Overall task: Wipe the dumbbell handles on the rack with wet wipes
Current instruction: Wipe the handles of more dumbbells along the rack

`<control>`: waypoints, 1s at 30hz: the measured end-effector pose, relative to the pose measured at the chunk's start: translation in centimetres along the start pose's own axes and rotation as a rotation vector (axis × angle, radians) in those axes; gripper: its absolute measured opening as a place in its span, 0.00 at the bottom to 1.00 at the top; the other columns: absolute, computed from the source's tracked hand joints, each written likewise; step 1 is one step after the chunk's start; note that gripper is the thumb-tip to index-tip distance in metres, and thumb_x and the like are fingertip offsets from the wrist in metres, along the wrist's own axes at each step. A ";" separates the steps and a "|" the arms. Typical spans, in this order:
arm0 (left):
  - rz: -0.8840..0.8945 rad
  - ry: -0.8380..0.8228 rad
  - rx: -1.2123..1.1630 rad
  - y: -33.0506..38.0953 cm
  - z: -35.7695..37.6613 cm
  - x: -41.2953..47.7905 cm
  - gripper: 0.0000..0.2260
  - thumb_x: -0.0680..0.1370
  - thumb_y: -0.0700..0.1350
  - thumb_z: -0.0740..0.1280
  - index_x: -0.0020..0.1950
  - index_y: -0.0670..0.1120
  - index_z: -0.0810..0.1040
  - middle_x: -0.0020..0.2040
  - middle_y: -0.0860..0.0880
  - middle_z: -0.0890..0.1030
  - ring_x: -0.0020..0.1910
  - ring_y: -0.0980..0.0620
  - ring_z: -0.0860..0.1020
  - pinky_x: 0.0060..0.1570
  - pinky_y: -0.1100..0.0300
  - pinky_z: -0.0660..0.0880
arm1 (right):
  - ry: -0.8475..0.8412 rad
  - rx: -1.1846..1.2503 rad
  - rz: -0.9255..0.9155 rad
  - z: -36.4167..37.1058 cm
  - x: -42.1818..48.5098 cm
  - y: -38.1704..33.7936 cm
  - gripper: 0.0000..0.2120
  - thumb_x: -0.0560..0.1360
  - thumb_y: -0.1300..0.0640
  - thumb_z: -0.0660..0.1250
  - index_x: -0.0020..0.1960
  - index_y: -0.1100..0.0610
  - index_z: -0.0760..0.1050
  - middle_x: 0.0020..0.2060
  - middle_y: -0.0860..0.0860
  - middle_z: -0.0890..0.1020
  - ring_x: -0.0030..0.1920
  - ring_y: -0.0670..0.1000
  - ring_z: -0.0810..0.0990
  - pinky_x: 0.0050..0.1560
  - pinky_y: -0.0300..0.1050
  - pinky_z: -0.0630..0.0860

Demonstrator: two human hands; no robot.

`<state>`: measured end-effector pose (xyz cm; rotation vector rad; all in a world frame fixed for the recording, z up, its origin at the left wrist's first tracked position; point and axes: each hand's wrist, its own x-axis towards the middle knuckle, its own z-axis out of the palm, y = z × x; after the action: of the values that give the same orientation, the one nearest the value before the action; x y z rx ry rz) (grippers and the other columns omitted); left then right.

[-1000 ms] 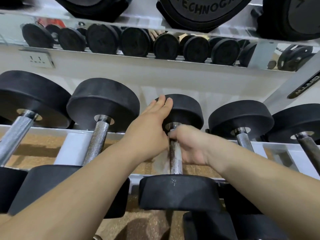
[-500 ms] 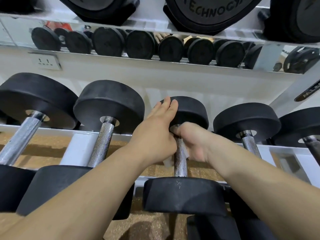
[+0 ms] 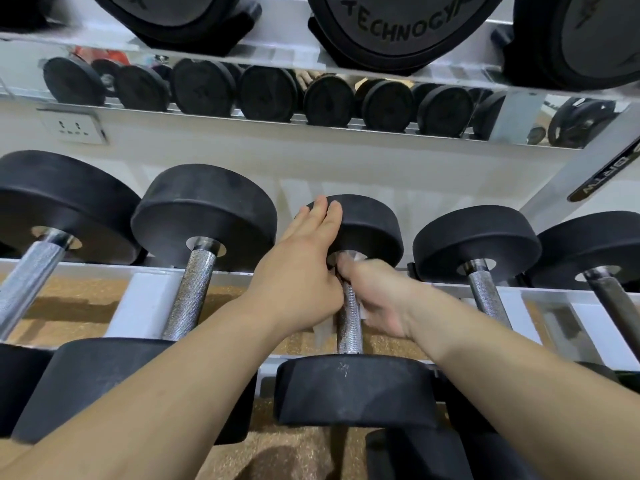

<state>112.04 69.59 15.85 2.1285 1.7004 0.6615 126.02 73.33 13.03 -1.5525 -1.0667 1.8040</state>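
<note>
At centre frame: wiping the middle dumbbell handle (image 3: 348, 323).
Right hand (image 3: 375, 296) clamped round handle over wet wipe (image 3: 323, 329); left hand (image 3: 301, 271) flat, fingers together, bracing far weight head (image 3: 367, 226). Best to twist while sliding, covering knurling fully.

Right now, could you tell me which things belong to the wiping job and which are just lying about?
Job: left hand, right hand, wet wipe, middle dumbbell handle, neighbouring handles.
Lying about: weight plates, wall socket.

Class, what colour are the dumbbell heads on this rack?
Matte black, as on this dumbbell head, clearest in the head view.
</note>
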 end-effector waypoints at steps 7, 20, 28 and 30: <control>-0.006 0.016 -0.003 0.0 0.5 0.1 0.43 0.74 0.41 0.64 0.85 0.55 0.46 0.85 0.57 0.44 0.83 0.57 0.43 0.79 0.57 0.58 | -0.163 -0.192 0.160 -0.5 -2.5 1.9 0.15 0.85 0.55 0.61 0.68 0.60 0.78 0.59 0.61 0.85 0.56 0.60 0.86 0.60 0.60 0.82; -0.016 0.023 0.011 0.0 0.5 0.0 0.43 0.74 0.41 0.63 0.85 0.56 0.45 0.85 0.58 0.44 0.83 0.58 0.43 0.77 0.57 0.58 | -0.075 -0.602 0.037 -0.6 -3.6 2.0 0.11 0.80 0.56 0.61 0.55 0.61 0.78 0.47 0.66 0.84 0.39 0.55 0.81 0.45 0.54 0.82; 0.006 -0.014 -0.039 -0.5 0.0 0.1 0.43 0.75 0.40 0.64 0.85 0.57 0.46 0.84 0.59 0.44 0.83 0.60 0.43 0.77 0.64 0.52 | 0.231 -0.385 -0.328 -5.1 -7.8 -1.2 0.15 0.85 0.59 0.55 0.57 0.57 0.81 0.47 0.57 0.88 0.39 0.49 0.85 0.48 0.41 0.82; -0.005 -0.013 -0.057 -0.7 0.1 0.2 0.43 0.75 0.39 0.63 0.85 0.57 0.46 0.84 0.59 0.44 0.82 0.60 0.43 0.77 0.63 0.52 | 0.282 -0.647 -0.693 -3.9 -8.5 -1.2 0.16 0.86 0.53 0.55 0.57 0.54 0.82 0.50 0.49 0.87 0.46 0.41 0.84 0.49 0.31 0.76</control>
<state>111.53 69.93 15.45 2.0850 1.6595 0.6848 131.42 68.01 18.69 -1.4299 -1.8566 0.7836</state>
